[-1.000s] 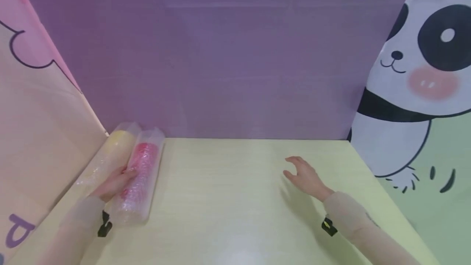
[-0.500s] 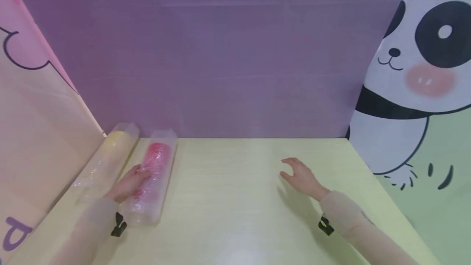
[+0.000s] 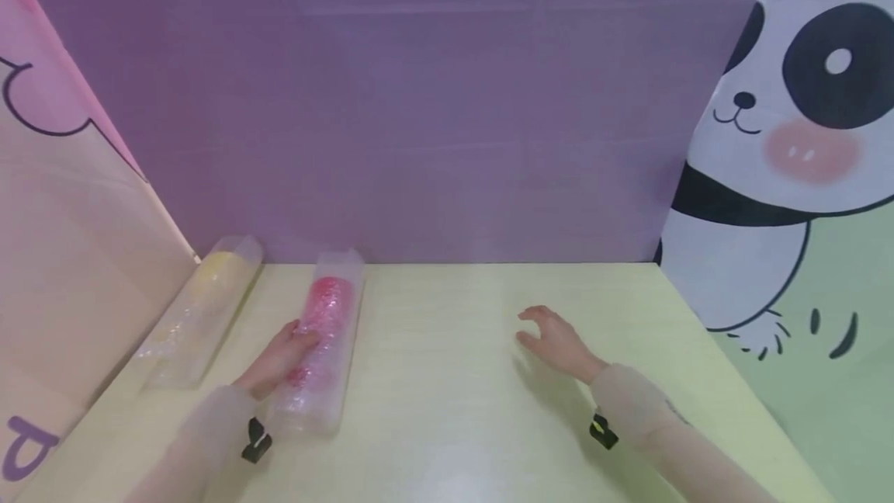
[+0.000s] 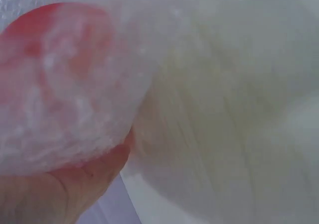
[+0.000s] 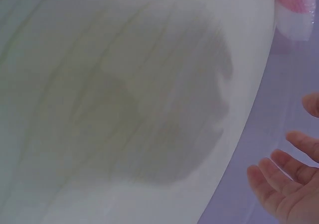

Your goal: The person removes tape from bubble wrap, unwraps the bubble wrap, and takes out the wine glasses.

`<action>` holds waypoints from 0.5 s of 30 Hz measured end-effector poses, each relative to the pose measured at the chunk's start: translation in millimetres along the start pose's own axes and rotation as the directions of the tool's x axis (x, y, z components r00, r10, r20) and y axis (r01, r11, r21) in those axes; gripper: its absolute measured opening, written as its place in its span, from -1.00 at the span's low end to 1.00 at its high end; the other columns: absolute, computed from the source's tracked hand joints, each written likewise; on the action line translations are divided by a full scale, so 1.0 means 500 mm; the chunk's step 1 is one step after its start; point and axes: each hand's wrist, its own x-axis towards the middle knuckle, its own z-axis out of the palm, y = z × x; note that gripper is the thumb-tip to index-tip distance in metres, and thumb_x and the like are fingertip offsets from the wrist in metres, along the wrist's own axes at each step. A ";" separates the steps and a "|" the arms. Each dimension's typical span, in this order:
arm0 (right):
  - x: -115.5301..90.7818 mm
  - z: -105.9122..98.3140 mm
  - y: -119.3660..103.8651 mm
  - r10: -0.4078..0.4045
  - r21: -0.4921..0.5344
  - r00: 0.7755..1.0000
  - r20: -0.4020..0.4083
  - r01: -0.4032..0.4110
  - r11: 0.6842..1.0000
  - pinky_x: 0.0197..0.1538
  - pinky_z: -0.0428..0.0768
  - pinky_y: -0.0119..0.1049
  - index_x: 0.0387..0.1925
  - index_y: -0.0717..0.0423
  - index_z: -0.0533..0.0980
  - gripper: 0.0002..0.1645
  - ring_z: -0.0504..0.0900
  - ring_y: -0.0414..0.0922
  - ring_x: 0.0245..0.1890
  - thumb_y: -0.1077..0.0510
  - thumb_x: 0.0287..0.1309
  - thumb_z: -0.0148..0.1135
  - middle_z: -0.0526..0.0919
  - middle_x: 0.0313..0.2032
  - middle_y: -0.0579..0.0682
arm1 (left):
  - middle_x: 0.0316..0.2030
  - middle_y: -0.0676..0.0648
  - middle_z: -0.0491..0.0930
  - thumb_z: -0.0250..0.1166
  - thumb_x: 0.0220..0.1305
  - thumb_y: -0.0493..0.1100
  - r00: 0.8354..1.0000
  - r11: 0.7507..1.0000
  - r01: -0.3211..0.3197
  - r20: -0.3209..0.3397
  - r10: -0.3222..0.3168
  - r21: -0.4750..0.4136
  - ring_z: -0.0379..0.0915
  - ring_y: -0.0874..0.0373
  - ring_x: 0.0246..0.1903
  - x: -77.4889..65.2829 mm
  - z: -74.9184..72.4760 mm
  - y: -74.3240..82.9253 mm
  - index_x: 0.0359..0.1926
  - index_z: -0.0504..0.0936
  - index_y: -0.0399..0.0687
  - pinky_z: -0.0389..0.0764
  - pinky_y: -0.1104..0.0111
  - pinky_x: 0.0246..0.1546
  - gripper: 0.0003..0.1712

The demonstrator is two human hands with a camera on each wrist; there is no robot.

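A long pink-red thing wrapped in clear bubble wrap (image 3: 328, 324) lies lengthwise on the left half of the table in the head view. My left hand (image 3: 282, 355) grips its near left side, thumb on top; the other fingers are mostly hidden. Up close, the left wrist view shows the red bundle (image 4: 65, 79) with the thumb (image 4: 107, 167) against its edge. What is inside the wrap cannot be told. Over the table's right half hovers my right hand (image 3: 555, 340), fingers loosely bent, holding nothing; the right wrist view shows its spread fingers (image 5: 271, 184).
A second bubble-wrapped bundle, yellowish (image 3: 209, 293), lies along the table's left edge by the side panel. Behind the pale wooden table (image 3: 433, 379) rises a purple backdrop (image 3: 433, 115). A panda-printed panel (image 3: 747, 270) borders the right side.
My left hand has carried the pink-red bundle to the right, away from the yellowish one, which now shows more fully. The right hand has shifted slightly left.
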 end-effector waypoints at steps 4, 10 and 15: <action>0.006 0.016 -0.014 -0.010 0.023 1.000 0.020 0.010 1.000 0.19 0.37 0.09 -0.01 0.31 0.46 -0.58 0.41 0.19 0.12 0.12 0.16 0.12 0.46 0.07 0.24 | 0.24 -0.42 0.06 -0.06 0.33 0.15 0.999 0.999 0.033 -0.005 -0.033 -0.034 0.28 -0.19 0.07 -0.006 0.025 0.010 0.37 -0.34 -0.34 0.58 0.17 -0.13 -0.06; 0.017 0.051 -0.044 -0.016 0.054 0.999 0.045 0.014 0.998 0.19 0.38 0.05 -0.01 0.25 0.48 -0.60 0.43 0.14 0.11 0.11 0.15 0.13 0.50 0.06 0.18 | 0.26 -0.41 0.04 -0.04 0.31 0.16 0.999 0.997 0.038 0.007 -0.038 -0.061 0.27 -0.21 0.09 -0.011 0.059 0.023 0.38 -0.38 -0.29 0.56 0.13 -0.09 -0.03; 0.026 0.086 -0.080 -0.016 0.123 0.998 0.062 0.008 0.992 0.16 0.42 0.03 -0.03 0.22 0.49 -0.62 0.48 0.11 0.06 0.12 0.14 0.16 0.54 0.02 0.14 | 0.30 -0.39 -0.01 -0.04 0.31 0.16 0.999 0.997 0.036 0.011 -0.035 -0.070 0.22 -0.23 0.13 -0.017 0.082 0.037 0.39 -0.37 -0.26 0.52 0.07 -0.03 -0.04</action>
